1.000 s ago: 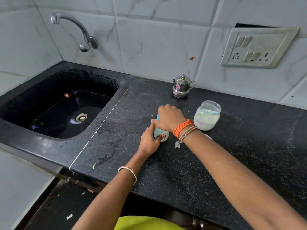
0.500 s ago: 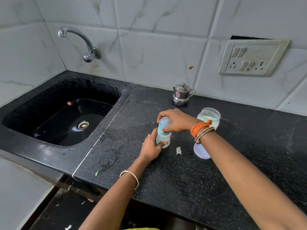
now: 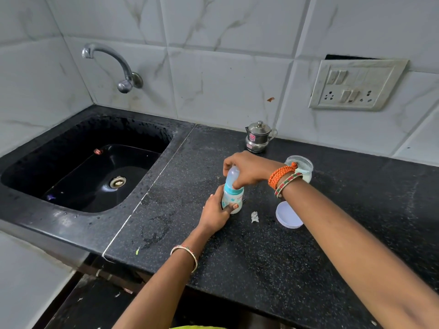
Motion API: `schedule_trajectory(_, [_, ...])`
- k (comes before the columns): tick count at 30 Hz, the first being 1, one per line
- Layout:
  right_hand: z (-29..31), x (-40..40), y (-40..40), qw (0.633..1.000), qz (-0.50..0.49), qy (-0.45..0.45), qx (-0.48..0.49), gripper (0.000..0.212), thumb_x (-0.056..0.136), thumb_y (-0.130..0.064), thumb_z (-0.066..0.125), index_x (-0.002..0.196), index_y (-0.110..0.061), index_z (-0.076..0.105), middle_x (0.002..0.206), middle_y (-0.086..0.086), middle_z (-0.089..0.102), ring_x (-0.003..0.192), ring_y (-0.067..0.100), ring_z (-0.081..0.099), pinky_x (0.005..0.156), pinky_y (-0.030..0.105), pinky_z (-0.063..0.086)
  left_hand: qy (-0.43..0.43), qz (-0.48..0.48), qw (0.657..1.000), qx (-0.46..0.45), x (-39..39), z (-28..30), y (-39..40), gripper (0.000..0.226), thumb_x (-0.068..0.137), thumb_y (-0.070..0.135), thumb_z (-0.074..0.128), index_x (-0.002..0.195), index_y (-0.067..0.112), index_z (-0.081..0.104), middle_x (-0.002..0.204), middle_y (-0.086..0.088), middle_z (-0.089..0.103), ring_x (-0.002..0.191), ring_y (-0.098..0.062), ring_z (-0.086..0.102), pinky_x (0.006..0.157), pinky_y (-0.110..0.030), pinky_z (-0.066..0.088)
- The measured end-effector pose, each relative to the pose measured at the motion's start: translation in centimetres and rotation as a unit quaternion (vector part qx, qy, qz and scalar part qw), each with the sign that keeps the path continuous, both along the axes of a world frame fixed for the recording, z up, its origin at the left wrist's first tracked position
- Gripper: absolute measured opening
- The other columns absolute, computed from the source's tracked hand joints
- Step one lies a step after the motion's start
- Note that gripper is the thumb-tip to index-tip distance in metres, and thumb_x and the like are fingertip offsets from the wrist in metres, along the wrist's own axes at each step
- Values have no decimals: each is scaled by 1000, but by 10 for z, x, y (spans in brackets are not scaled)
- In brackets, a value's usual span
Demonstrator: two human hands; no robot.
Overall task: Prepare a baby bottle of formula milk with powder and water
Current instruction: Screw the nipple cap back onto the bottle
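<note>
Black speckled worktop (image 3: 273, 257), sink (image 3: 78, 169) sunk at its left end. 2 hands at worktop centre. Right hand (image 3: 249, 168) curled over clear cap (image 3: 231, 175) atop baby bottle (image 3: 232, 198). Left hand (image 3: 215, 212) wrapped round bottle base; bottle upright on worktop. Powder jar (image 3: 303, 167) open behind right wrist, white lid (image 3: 288, 216) flat near it. Steel pot (image 3: 258, 137) by wall.
</note>
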State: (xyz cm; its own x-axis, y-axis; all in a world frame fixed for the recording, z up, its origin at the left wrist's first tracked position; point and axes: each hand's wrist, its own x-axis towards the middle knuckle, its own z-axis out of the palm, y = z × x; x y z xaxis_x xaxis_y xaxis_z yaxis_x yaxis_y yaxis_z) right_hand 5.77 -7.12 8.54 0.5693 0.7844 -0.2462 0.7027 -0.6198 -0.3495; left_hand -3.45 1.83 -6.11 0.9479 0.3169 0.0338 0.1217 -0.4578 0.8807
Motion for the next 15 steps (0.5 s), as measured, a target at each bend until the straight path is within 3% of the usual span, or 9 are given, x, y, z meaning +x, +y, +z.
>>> schedule_trajectory(5, [-11, -4, 2, 1000, -11, -6, -18, 37, 72, -14, 73, 107, -18, 61, 107, 5, 48, 93, 24, 57, 60, 24, 45, -9, 3, 1000, -3, -1, 0, -1, 46, 84, 13, 65, 125, 19, 46, 122, -4, 63, 114, -21, 57, 97, -45, 47])
schedule_trajectory(10, [-8, -9, 3, 997, -46, -40, -40, 44, 77, -28, 74, 115, -14, 57, 123, 12, 48, 99, 29, 57, 72, 31, 46, -11, 0, 1000, -8, -2, 0, -2, 50, 84, 11, 64, 129, 20, 45, 124, -3, 62, 116, -20, 56, 98, -43, 46])
schedule_trajectory(15, [-22, -33, 11, 983, -149, -102, -20, 44, 88, -35, 63, 116, -2, 56, 122, 19, 55, 109, 35, 59, 82, 38, 49, -19, 14, 1000, 3, -2, -3, -5, 49, 82, 12, 63, 128, 19, 45, 117, -4, 65, 108, -22, 59, 92, -44, 48])
